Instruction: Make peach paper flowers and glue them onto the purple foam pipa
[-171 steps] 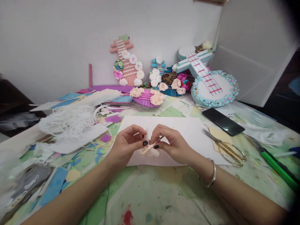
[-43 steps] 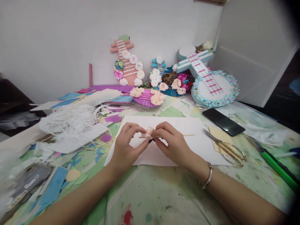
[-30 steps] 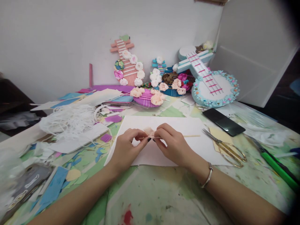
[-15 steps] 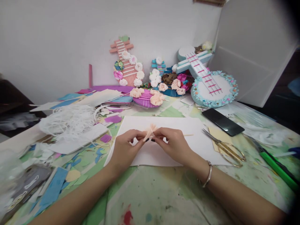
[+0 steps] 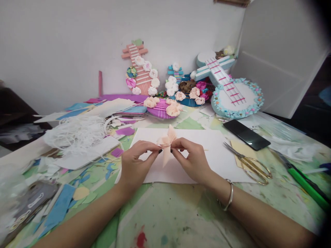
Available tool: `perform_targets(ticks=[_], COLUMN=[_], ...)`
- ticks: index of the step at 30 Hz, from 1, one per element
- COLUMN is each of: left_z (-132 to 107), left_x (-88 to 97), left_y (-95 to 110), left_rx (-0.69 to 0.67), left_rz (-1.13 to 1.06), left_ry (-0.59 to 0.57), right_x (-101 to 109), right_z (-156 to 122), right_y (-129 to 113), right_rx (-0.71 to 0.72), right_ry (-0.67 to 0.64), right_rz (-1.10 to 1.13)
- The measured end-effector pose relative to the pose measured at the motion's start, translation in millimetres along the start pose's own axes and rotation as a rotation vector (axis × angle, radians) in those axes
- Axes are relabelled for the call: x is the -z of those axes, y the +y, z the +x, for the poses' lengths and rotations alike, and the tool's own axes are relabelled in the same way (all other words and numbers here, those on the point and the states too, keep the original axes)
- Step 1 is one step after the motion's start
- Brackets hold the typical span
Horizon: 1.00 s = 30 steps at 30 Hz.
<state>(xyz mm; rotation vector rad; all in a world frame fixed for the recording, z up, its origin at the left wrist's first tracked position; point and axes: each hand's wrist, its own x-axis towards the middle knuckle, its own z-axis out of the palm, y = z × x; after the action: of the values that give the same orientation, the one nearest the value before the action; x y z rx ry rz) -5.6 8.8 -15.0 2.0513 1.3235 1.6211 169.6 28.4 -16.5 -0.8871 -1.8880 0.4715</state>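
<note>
My left hand (image 5: 136, 162) and my right hand (image 5: 190, 159) meet over a white sheet of paper (image 5: 219, 155) in the middle of the table. Both pinch a strip of peach crepe paper (image 5: 167, 144) that is gathered around a thin wooden stick (image 5: 205, 150). The paper fans out above and below the fingertips. Only the stick's right end shows past my right hand. A silver bangle (image 5: 229, 199) sits on my right wrist.
Gold scissors (image 5: 249, 164) and a black phone (image 5: 246, 134) lie right of the sheet, a green cutter (image 5: 306, 185) farther right. Flower-decorated craft guitars (image 5: 227, 91) stand along the back wall. White string (image 5: 74, 132) and coloured paper scraps cover the left side.
The peach paper has been gathered on the stick and now spreads wider, up and down. My hands have stayed together over the white sheet, and less of the stick shows on the right.
</note>
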Motion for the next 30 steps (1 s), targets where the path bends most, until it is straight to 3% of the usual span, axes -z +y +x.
perform_targets(ticks=[13,30], left_z=[-0.5,-2.1], left_x=[-0.8,-4.8], left_y=[1.3,-2.4], left_rx=[0.030,-0.053], left_rz=[0.050,0.161], left_ry=[-0.046,-0.038], right_x=[-1.9,-5.0], right_z=[-1.4,-1.6], right_y=[1.9,2.6], right_rx=[-0.033,-0.072], right_ry=[-0.017,-0.059], right_rz=[0.000,-0.077])
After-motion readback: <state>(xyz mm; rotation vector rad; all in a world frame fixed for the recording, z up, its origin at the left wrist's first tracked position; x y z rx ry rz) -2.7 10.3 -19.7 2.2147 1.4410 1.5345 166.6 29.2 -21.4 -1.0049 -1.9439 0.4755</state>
